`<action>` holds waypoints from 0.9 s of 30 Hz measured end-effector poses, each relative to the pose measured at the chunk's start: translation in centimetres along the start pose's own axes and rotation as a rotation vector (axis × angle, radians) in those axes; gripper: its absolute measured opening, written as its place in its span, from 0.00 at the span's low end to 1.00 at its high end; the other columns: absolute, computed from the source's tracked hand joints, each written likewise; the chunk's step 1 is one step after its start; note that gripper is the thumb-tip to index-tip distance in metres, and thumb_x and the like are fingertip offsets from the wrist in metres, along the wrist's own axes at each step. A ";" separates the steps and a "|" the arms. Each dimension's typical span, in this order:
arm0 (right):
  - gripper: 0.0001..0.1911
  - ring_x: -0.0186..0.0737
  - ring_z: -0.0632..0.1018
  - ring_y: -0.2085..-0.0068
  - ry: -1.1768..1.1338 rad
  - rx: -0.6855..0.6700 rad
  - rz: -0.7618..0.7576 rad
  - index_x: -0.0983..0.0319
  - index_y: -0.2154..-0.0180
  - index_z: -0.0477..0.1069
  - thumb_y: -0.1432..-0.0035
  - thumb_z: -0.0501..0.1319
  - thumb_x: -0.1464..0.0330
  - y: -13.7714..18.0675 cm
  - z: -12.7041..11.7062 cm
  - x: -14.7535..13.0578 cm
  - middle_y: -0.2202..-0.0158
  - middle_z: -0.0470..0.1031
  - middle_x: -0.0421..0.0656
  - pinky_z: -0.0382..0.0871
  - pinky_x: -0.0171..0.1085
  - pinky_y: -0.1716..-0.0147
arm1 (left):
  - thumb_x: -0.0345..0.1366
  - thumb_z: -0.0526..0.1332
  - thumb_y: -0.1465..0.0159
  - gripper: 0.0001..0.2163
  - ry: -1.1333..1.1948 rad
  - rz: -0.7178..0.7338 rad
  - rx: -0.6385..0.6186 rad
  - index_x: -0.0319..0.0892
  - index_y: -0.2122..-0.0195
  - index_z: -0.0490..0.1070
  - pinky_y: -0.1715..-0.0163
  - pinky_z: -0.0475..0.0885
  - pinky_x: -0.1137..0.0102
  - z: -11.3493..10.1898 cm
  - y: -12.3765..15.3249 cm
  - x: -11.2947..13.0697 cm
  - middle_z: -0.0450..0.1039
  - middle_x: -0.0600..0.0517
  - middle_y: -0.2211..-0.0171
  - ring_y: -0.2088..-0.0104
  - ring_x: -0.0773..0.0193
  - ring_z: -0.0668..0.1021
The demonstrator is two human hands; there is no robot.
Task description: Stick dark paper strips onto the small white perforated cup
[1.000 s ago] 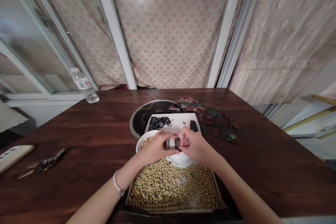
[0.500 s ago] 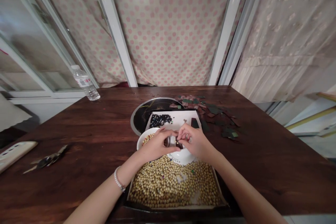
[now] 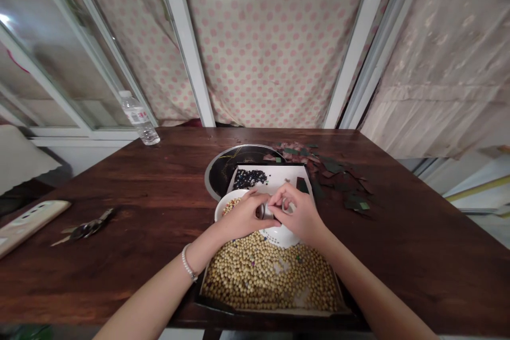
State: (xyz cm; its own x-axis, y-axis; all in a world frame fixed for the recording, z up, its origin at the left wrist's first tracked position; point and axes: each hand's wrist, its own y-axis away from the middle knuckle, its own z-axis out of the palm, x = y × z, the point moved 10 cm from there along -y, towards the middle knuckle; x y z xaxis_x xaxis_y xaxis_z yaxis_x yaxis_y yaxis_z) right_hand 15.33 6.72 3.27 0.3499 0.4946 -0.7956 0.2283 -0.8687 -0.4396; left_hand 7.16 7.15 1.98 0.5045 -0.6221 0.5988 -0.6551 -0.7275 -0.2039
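Both my hands meet over a white bowl point(image 3: 279, 235) at the far end of a tray of pale beans point(image 3: 271, 276). My left hand point(image 3: 242, 217), a bead bracelet on its wrist, is closed round a small roll of tape point(image 3: 263, 211). My right hand point(image 3: 297, 213) pinches at the same roll from the right, fingers pressed together. The bowl holds some pale beans at its left side.
Beyond the bowl a white sheet point(image 3: 274, 176) carries a pile of dark beads point(image 3: 249, 178), over a round black plate point(image 3: 223, 167). Torn green and brown scraps point(image 3: 338, 180) lie at the right. Scissors point(image 3: 90, 227), a pale flat case point(image 3: 27, 220) and a water bottle point(image 3: 139, 124) are at the left.
The view has shifted a little, so everything sits slightly to the right. The dark piece in my right fingers no longer shows; both hands stay together over the bowl.
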 end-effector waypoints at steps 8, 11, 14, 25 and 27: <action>0.03 0.33 0.72 0.72 -0.004 -0.031 0.079 0.59 0.72 0.67 0.50 0.60 0.73 0.1 -1.2 1.0 0.73 0.73 0.38 0.62 0.33 0.72 | 0.42 0.67 0.45 0.16 0.003 0.001 -0.015 0.45 0.57 0.70 0.39 0.51 0.53 0.1 0.0 0.0 0.75 0.53 0.57 0.56 0.59 0.75; 0.05 0.32 0.70 0.74 0.001 -0.079 0.084 0.59 0.73 0.66 0.52 0.61 0.73 0.2 -0.6 1.1 0.75 0.72 0.37 0.61 0.32 0.74 | 0.43 0.67 0.45 0.16 -0.001 -0.002 -0.010 0.44 0.58 0.71 0.39 0.52 0.54 0.0 0.0 0.0 0.75 0.53 0.57 0.56 0.58 0.74; 0.05 0.32 0.69 0.76 0.052 -0.084 0.069 0.59 0.74 0.64 0.53 0.60 0.74 0.2 0.0 1.1 0.77 0.70 0.36 0.61 0.32 0.75 | 0.44 0.67 0.45 0.15 -0.015 -0.009 0.001 0.44 0.60 0.71 0.40 0.53 0.55 0.0 0.0 -0.2 0.76 0.53 0.59 0.56 0.58 0.74; 0.06 0.31 0.68 0.75 0.079 -0.143 0.041 0.60 0.73 0.63 0.54 0.58 0.75 0.3 -0.9 0.7 0.77 0.67 0.35 0.60 0.31 0.74 | 0.41 0.68 0.46 0.19 0.000 -0.022 -0.010 0.44 0.55 0.70 0.39 0.50 0.52 0.1 0.0 -0.2 0.74 0.50 0.52 0.50 0.56 0.73; 0.06 0.31 0.68 0.76 0.051 -0.187 0.064 0.60 0.73 0.63 0.54 0.59 0.75 0.3 -0.8 0.9 0.77 0.68 0.35 0.60 0.31 0.75 | 0.42 0.69 0.47 0.20 -0.005 -0.034 0.000 0.44 0.55 0.69 0.39 0.51 0.52 0.0 0.0 -0.4 0.74 0.50 0.52 0.50 0.55 0.73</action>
State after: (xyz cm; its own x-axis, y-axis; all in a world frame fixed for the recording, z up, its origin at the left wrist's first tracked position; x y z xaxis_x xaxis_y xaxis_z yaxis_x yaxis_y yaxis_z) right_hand 16.42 6.91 2.70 0.4135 0.4430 -0.7955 0.3673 -0.8806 -0.2995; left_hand 6.92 7.38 1.71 0.5295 -0.5981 0.6017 -0.6373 -0.7485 -0.1832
